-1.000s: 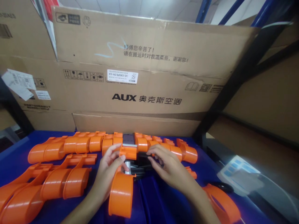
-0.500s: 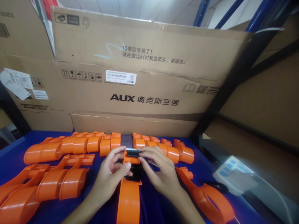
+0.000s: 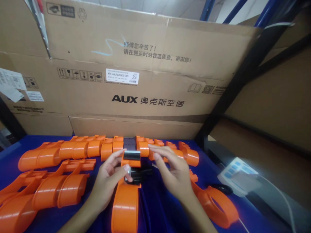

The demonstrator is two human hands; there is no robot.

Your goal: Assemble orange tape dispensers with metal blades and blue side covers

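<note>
Right hand (image 3: 172, 168) has backed off to the right; half a second ago its fingers were on the black strip (image 3: 132, 155). Strip now sits fully visible across the head of the orange dispenser (image 3: 125, 207), just below the toothed edge (image 3: 132, 151). Right thumb and forefinger apart, clear of the head; can't tell for the lower fingers, they're curled out of sight. Left hand (image 3: 109, 176) clamped on the dispenser head from the left, dispenser near center, round body toward the near side. Black pieces (image 3: 142, 174) just right of the left fingertips, below the head. More orange dispensers (image 3: 80, 149) in a far row on the blue surface (image 3: 14, 153), backed by a cardboard box (image 3: 145, 126). Another dispenser (image 3: 225, 208) near right.
</note>
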